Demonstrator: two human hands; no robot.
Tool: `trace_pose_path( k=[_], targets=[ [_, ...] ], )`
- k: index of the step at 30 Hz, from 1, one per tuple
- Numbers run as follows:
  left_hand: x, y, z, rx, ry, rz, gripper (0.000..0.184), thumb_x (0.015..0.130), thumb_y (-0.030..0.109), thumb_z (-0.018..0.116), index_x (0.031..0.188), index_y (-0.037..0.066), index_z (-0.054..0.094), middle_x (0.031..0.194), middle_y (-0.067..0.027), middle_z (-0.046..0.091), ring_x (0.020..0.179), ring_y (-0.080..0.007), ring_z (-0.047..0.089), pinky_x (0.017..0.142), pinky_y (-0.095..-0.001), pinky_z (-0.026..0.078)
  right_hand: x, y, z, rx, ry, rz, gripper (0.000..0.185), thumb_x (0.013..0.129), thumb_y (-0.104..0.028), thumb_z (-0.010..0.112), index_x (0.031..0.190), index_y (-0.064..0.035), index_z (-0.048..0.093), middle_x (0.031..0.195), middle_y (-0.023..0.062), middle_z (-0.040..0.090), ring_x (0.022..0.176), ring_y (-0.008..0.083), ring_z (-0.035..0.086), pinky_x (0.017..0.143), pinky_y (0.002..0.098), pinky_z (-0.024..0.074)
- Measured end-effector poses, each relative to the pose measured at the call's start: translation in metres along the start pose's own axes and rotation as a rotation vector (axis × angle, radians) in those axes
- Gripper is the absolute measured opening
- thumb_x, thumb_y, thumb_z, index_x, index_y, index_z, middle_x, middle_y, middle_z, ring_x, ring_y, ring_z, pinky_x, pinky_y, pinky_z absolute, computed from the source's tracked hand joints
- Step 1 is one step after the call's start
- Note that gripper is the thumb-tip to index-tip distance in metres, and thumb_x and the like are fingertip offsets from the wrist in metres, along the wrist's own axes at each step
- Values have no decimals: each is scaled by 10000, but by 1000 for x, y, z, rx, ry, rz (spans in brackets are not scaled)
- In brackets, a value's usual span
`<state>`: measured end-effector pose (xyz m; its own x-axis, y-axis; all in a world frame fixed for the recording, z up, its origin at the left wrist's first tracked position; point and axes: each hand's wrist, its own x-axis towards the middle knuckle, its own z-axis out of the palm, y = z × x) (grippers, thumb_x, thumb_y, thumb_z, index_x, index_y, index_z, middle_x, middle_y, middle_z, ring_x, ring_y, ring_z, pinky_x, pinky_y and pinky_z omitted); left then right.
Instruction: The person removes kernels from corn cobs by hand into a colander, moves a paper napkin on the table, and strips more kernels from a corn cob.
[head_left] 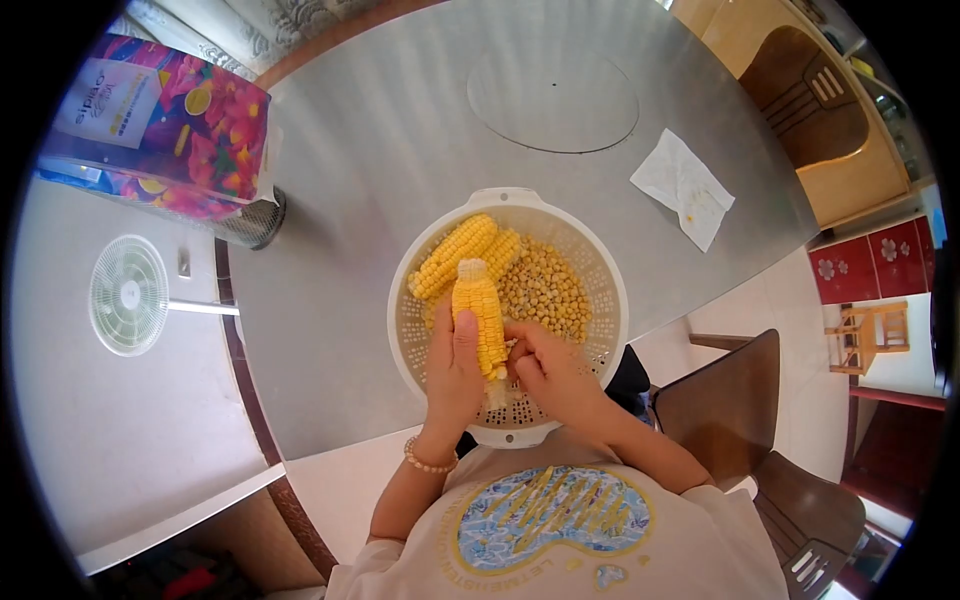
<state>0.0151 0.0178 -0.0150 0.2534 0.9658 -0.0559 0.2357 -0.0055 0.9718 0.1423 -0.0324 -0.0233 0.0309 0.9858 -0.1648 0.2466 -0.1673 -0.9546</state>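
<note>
My left hand point(455, 365) is wrapped round a yellow corn cob point(479, 315), held upright over a white perforated basket point(405, 345). The cob's lower end is bare of kernels. My right hand point(550, 372) is closed, its fingers bent against the cob's right side near the lower end; whether a kernel is between them is too small to tell. Behind the held cob, more cobs point(455, 255) lie at the basket's left. Loose kernels point(545, 290) are heaped at its right.
The basket sits at the near edge of a grey table point(340, 300). A crumpled white tissue point(685, 188) lies at the right. A colourful bag point(190, 120) stands at the left, by a white fan point(130, 295). Brown chairs point(725, 410) are at the right.
</note>
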Motion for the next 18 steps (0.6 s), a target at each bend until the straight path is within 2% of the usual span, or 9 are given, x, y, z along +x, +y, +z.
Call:
trace_pose_path(
  k=[1, 2, 4, 7, 11, 13, 16, 18],
  targets=[
    [0, 1, 0, -181, -37, -69, 381, 977, 294, 361, 1226, 11, 414, 1041, -110, 550, 913, -182, 537, 799, -311, 430, 1, 1, -4, 244, -54, 100, 344, 778, -105, 574, 1087, 31, 506, 718, 128, 597, 614, 214, 598, 576, 342, 491],
    [0, 1, 1, -181, -41, -69, 381, 977, 294, 361, 1226, 11, 414, 1041, -110, 550, 913, -182, 537, 799, -311, 430, 0, 1, -4, 244, -50, 101, 344, 778, -105, 574, 1087, 31, 506, 718, 128, 597, 614, 214, 598, 576, 342, 491],
    [0, 2, 5, -332, 67, -86, 341, 981, 270, 344, 1197, 18, 420, 1011, -80, 529, 872, -127, 505, 773, -276, 429, -2, -2, -5, 272, -84, -5, 367, 807, -104, 613, 1131, 31, 507, 780, 82, 589, 678, 130, 567, 612, 273, 482],
    [2, -7, 0, -249, 31, -44, 314, 981, 255, 340, 1172, 19, 416, 1023, -84, 521, 872, -123, 505, 764, -267, 432, -1, -13, -7, 233, -158, -14, 432, 824, -153, 645, 1179, 34, 485, 847, 79, 590, 745, 135, 571, 656, 267, 484],
    [-1, 4, 2, -246, 45, -56, 307, 981, 247, 333, 1171, 18, 409, 1005, -74, 517, 863, -111, 501, 758, -251, 431, 1, -9, -3, 207, -125, 2, 430, 833, -178, 649, 1172, 33, 488, 853, 71, 585, 738, 131, 570, 666, 264, 486],
    [0, 6, 2, -303, 69, -110, 308, 983, 250, 320, 1170, 23, 409, 1003, -69, 515, 867, -109, 503, 754, -245, 433, 2, -7, -5, 227, -199, 9, 436, 831, -131, 630, 1204, 31, 474, 881, 77, 583, 752, 138, 575, 680, 274, 493],
    [4, -6, 0, -469, 49, -158, 309, 985, 259, 306, 1164, 31, 412, 1007, -66, 515, 864, -106, 507, 753, -246, 436, 0, 1, -4, 386, -185, 66, 450, 825, -80, 598, 1238, 27, 456, 896, 90, 582, 760, 157, 582, 688, 278, 499],
    [4, -11, -1, -471, 33, -158, 322, 981, 281, 311, 1157, 40, 431, 1007, -63, 524, 878, -111, 515, 769, -257, 442, 2, 4, -3, 410, -179, 80, 456, 825, -55, 593, 1250, 23, 443, 933, 72, 555, 787, 140, 569, 705, 264, 497]
  ],
)
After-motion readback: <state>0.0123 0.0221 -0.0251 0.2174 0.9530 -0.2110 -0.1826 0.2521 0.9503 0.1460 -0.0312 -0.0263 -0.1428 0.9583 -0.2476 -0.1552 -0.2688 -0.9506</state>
